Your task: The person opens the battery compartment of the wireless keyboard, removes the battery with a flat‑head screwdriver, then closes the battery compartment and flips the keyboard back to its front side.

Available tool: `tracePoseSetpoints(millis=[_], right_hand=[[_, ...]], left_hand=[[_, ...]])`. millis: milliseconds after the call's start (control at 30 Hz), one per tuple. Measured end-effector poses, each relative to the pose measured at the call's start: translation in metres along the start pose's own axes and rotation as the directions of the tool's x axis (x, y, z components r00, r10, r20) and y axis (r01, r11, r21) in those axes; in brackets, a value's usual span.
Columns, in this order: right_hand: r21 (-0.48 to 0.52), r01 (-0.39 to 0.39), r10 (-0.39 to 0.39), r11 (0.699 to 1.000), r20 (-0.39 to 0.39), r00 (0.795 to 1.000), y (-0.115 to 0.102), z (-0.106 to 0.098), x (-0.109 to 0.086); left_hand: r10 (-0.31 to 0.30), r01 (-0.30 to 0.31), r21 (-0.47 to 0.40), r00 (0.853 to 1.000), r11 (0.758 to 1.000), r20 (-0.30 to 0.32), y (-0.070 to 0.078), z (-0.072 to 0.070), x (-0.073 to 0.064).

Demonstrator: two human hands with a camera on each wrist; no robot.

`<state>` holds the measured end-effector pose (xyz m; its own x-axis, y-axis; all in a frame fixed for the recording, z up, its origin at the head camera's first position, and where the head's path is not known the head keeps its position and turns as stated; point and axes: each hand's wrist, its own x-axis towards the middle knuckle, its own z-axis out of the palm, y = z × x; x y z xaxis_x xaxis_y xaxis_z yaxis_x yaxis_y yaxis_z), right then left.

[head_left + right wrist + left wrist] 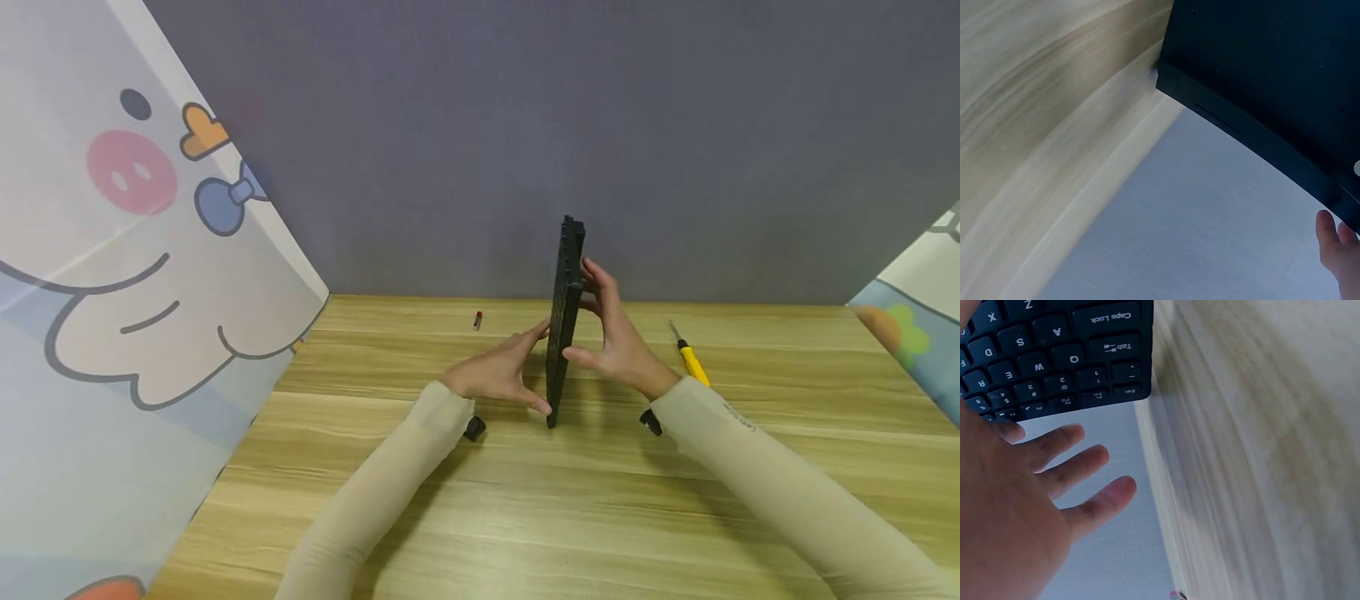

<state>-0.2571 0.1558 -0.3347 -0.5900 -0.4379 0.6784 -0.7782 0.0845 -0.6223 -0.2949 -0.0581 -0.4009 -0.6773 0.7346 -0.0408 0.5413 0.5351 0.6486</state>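
Observation:
A black keyboard (564, 317) stands on a short end on the wooden table, its keys facing left and its back facing right. My left hand (502, 371) spans the key side low down, thumb at the near long edge and forefinger at the far one. Its other fingers spread free past the keys in the left wrist view. On the back side, my right hand (618, 342) holds the keyboard higher up, thumb at the near edge and fingertips by the thicker far edge. In the right wrist view two of its fingertips (1327, 228) meet that edge.
A yellow-handled screwdriver (693, 364) lies right of the right hand. A small red-tipped battery (477, 320) lies on the table (525, 517) at the back left. Behind rises a grey panel (525, 150), with a printed cartoon panel (247, 350) at the left.

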Motion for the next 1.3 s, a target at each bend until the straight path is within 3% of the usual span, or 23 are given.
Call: tracePoseSetpoints(millis=[200,600,900,1300], right_hand=[[-0.019,-0.011,0.010,1.000,-0.017,1.000,-0.009,-0.007,0.003],[-0.037,-0.084,0.083,0.996,-0.043,0.996,-0.023,-0.025,0.006],[-0.036,-0.057,0.055,0.998,-0.046,0.997,-0.022,-0.033,0.005],[0.073,0.006,-0.001,0.997,-0.061,0.998,0.014,-0.041,0.001]], left_hand=[[-0.026,0.026,0.039,0.999,0.999,0.018,0.002,0.001,0.003],[-0.064,0.064,-0.004,0.995,0.998,0.079,0.006,0.005,0.006],[-0.075,0.077,-0.028,0.994,0.997,0.078,0.004,0.007,0.005],[-0.095,0.098,-0.030,0.992,0.995,0.088,0.001,0.005,0.001]])
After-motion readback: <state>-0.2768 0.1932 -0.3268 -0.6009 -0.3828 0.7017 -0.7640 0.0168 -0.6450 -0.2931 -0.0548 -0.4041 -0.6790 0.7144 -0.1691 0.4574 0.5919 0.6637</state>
